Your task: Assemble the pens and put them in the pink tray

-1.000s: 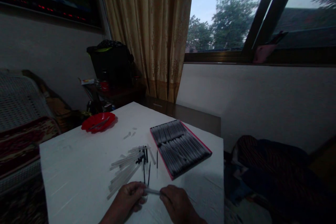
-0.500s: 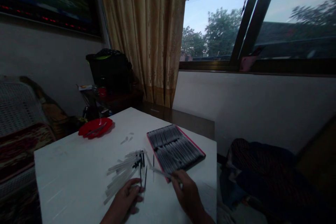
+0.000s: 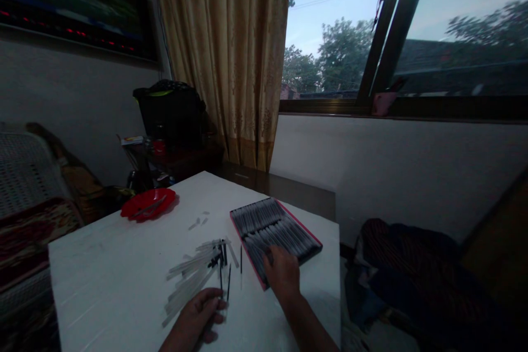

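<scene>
One box (image 3: pixel 310 252), partly behind right hand (image 3: pixel 282 272)

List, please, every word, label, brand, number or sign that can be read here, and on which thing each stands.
No text can be read.
Wall screen: red marks along its lower edge, too blurred to read.
Small red container: too small and dark to tell any label.
Flat box: no readable writing.

On 1 table (image 3: pixel 111 286): 1 tray (image 3: pixel 298 221), 1 red dish (image 3: pixel 131 207), strips (image 3: pixel 187 289) uncountable. Over it: 2 hands (image 3: pixel 282 274). Past it: 1 curtain (image 3: pixel 223 60).
</scene>
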`<state>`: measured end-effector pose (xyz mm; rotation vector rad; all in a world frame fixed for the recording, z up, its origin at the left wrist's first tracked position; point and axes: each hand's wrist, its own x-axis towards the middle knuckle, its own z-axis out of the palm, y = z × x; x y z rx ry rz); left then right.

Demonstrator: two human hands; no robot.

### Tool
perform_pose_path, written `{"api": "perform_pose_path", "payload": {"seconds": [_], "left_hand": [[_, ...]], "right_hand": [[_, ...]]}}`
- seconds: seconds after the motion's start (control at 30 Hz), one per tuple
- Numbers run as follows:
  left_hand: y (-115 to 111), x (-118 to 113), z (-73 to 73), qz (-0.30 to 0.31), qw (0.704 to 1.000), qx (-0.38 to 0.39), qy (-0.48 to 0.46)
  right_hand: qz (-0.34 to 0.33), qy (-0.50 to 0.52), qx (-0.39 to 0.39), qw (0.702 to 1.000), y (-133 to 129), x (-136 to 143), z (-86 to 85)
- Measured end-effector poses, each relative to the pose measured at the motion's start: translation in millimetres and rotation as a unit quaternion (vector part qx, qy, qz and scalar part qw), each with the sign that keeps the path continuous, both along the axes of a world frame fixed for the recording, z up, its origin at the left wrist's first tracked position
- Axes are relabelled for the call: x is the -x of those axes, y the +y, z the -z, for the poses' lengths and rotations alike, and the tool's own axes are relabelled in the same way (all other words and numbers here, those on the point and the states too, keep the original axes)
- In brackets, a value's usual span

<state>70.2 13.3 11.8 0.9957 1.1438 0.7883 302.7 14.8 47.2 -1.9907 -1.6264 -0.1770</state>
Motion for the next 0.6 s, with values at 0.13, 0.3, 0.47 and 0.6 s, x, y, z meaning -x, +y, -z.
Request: {"api": "perform_pose_path", "payload": {"seconds": [0.13,0.3,0.47,0.6], "left_hand": [[0.2,-0.7,-0.7,-0.003,1.000,0.007,-0.010],[0.7,-2.2,1.5,-0.010,1.000,0.016,-0.013],[0.3,-1.8,3.6,-0.006,1.000,0.011,-0.022],[-1.2,-2.2,2.1,-0.005,1.000,0.008,-0.011]], "right_hand": [[-0.017,-0.018,0.035,0.999,-0.5,8.0,-0.9],[-0.022,-0.034,0.068,0.997,0.9,9.1,-6.7],[0.018,-0.049,0.082,0.995,10.0,-10.2,-15.0],[0.011,-0.061,0.116,0.991,14.5,-22.8,-15.0]]}}
